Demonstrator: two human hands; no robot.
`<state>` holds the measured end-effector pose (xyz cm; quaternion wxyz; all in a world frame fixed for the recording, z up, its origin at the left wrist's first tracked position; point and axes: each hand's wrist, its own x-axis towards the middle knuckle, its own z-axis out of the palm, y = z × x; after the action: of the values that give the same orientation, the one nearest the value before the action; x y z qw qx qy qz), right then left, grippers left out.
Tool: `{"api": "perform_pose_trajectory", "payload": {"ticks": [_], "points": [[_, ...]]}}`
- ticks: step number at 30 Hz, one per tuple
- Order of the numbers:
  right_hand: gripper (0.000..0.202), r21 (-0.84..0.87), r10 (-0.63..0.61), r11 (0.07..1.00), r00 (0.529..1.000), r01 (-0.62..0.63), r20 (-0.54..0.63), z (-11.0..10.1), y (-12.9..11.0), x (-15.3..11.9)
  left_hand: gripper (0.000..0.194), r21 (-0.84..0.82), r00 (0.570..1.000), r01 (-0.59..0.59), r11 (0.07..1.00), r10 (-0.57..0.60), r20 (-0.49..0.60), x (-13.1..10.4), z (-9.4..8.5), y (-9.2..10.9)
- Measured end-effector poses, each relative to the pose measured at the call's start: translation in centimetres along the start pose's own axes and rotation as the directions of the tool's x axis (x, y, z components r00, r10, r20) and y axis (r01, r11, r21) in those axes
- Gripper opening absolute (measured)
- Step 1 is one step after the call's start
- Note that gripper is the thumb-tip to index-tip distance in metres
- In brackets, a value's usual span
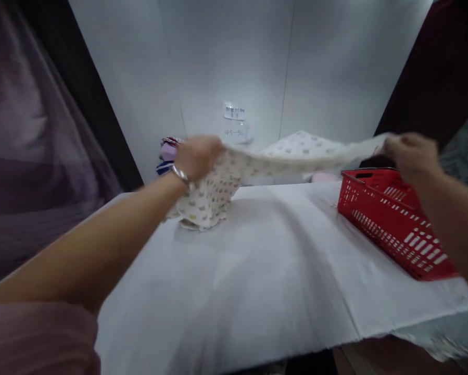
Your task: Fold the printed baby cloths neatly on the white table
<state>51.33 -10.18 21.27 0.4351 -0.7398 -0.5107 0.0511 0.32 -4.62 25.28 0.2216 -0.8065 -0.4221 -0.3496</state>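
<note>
A white cloth with a small printed pattern [212, 200] is stretched in the air between my two hands. My left hand [200, 156], with a metal band at the wrist, is closed on its left part, and some of the cloth hangs down below to the white-covered table [257, 271]. At the right, my right hand [413, 151] grips the other end, above the red basket. Both hands are blurred, and the fingertips are hard to make out.
A red perforated basket [397, 224] stands on the table's right side. Folded coloured fabrics [167, 154] are stacked at the back left. Paper labels [234, 122] hang on the grey wall behind. A draped dark curtain [42, 135] is at the left.
</note>
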Motion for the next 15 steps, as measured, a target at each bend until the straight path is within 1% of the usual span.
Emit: {"api": "perform_pose_trajectory", "payload": {"ticks": [1,2,3,4,5,7,8,9,11,13,15], "points": [[0.035,-0.011,-0.055,0.998,0.995,0.054,-0.083,0.8,1.8,-0.8,0.042,-0.035,0.992,-0.042,0.998,0.046,0.12,-3.3,1.9,1.6],[0.035,-0.018,-0.077,0.997,0.995,0.076,-0.062,2.0,3.9,-2.1,0.036,-0.077,0.965,-0.079,0.994,0.096,0.243,-6.7,3.8,3.2],[0.034,-0.012,-0.06,0.998,0.998,0.06,-0.014,3.4,6.4,-4.0,0.032,-0.124,0.93,-0.085,0.989,0.123,0.346,-10.1,5.6,4.7],[0.032,-0.003,-0.005,1.0,0.998,0.005,0.063,5.0,8.9,-6.2,0.032,-0.152,0.897,-0.058,0.987,0.118,0.426,-13.4,7.3,6.1],[0.027,-0.018,0.041,0.999,0.983,-0.038,0.18,6.5,11.3,-8.6,0.033,-0.172,0.868,-0.033,0.985,0.114,0.484,-16.5,8.8,7.2],[0.021,-0.051,0.105,0.994,0.965,-0.096,0.238,9.1,15.5,-13.2,0.033,-0.209,0.834,-0.018,0.978,0.13,0.537,-21.7,11.3,9.0],[0.021,-0.062,0.133,0.991,0.96,-0.121,0.248,10.0,17.0,-15.1,0.03,-0.236,0.813,-0.027,0.971,0.159,0.561,-23.6,12.2,9.4],[0.025,-0.052,0.151,0.988,0.963,-0.143,0.223,10.6,18.2,-16.5,0.026,-0.25,0.802,-0.017,0.968,0.163,0.575,-25.0,12.7,9.6],[0.034,-0.034,0.164,0.987,0.965,-0.16,0.206,10.8,19.7,-18.0,0.023,-0.25,0.801,0.056,0.967,0.106,0.59,-26.2,12.8,9.5],[0.041,-0.029,0.163,0.987,0.955,-0.161,0.248,9.9,20.3,-17.9,0.024,-0.248,0.817,0.14,0.959,0.03,0.576,-26.1,11.8,9.0],[0.042,-0.033,0.147,0.989,0.941,-0.144,0.305,8.4,20.4,-17.1,0.027,-0.273,0.841,0.191,0.943,-0.014,0.541,-25.5,10.3,8.5]]}}
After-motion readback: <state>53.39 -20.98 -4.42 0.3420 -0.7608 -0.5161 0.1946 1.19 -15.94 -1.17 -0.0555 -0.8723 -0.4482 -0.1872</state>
